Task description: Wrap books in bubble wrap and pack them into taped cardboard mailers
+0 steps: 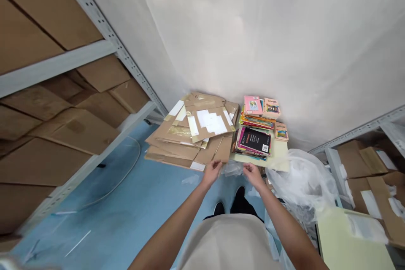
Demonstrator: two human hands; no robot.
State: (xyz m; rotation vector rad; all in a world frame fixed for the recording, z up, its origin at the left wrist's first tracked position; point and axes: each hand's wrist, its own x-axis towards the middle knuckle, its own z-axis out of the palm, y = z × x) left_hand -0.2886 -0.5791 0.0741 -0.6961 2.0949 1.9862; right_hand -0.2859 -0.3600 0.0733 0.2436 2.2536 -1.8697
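Observation:
My left hand and my right hand are both closed on a crumpled piece of clear plastic wrap stretched between them, held above the blue floor. Just beyond my hands lies a pile of flattened cardboard boxes with white labels. To its right are stacks of colourful books on a pale yellow board, one with a dark cover on top.
Metal shelving packed with cardboard boxes stands on the left. A heap of clear plastic film lies at the right, beside another shelf with boxes and a pale yellow sheet. A white wall is ahead. My black shoes show below.

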